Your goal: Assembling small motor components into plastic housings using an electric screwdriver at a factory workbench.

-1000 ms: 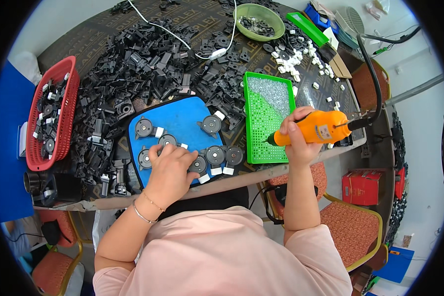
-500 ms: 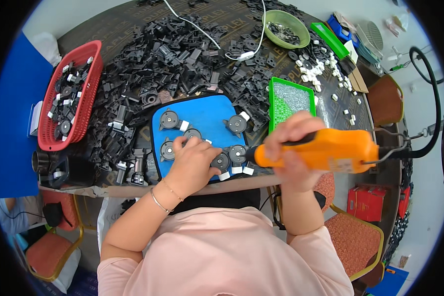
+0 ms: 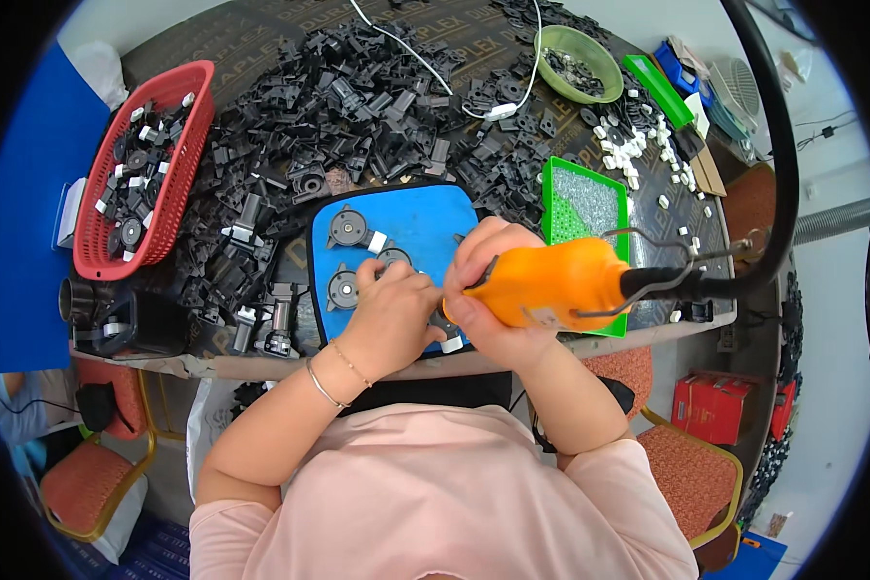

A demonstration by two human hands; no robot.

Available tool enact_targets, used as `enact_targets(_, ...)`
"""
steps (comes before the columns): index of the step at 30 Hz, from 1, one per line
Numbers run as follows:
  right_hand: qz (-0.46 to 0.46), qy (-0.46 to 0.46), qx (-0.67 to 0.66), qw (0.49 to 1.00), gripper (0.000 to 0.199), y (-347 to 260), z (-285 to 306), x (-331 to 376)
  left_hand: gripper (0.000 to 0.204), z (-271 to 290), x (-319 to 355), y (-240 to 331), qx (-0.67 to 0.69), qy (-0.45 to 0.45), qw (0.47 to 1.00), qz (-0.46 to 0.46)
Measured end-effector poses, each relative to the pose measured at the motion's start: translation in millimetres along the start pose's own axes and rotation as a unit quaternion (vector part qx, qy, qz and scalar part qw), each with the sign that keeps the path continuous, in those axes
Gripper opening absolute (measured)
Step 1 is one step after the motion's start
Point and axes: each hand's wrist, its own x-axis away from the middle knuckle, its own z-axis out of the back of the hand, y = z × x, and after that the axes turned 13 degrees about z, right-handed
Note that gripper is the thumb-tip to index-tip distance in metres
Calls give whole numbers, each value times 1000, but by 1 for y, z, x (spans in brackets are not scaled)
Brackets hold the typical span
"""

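My right hand [image 3: 498, 311] is wrapped round an orange electric screwdriver [image 3: 556, 280], tilted so its tip points down toward the blue mat; the tip is hidden behind the hand. My left hand [image 3: 394, 317] lies over the near part of the mat [image 3: 425, 217], its fingers curled on a round black plastic part [image 3: 445, 327] that it mostly covers. Close by on the mat are similar round parts with white tabs: one at the far left [image 3: 347, 228], one beside my fingers [image 3: 344, 289], and one partly under them [image 3: 393, 257].
Loose black parts [image 3: 309, 116] are heaped behind the mat. At left stands a red basket [image 3: 203, 126] of parts. A green tray [image 3: 561, 184] of small metal pieces, white caps [image 3: 628, 150] and a green bowl [image 3: 617, 82] lie right. The screwdriver's black cable [image 3: 783, 145] arches overhead.
My right hand has brought the screwdriver left and in toward my left hand, over the round parts. My left hand stays on its part. The view has shifted slightly.
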Motion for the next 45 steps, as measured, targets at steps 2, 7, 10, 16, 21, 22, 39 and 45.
enact_targets(2,-16,22,-43,999,24,1,-4,2,30,0,0,-1,11,-6,1000,-2)
enact_targets(7,26,-16,-6,1000,26,2,5,-5,31,2,-2,1,10,-12,1000,-3)
enact_targets(10,54,-17,13,998,28,0,15,-9,33,5,-2,2,16,-19,1000,-1)
enact_targets(16,106,151,-128,975,27,-39,64,-19,36,-5,7,11,-7,38,999,-6)
enact_targets(21,49,242,-18,969,27,-43,96,6,51,-34,-10,38,-54,65,996,1)
enact_targets(22,49,254,-13,966,27,-44,98,9,51,-30,-9,37,-57,67,996,6)
enact_targets(39,68,279,32,957,27,-49,111,30,90,17,-12,9,-153,126,970,144)
enact_targets(45,63,316,125,938,27,-38,125,39,87,12,-13,4,-171,114,967,150)
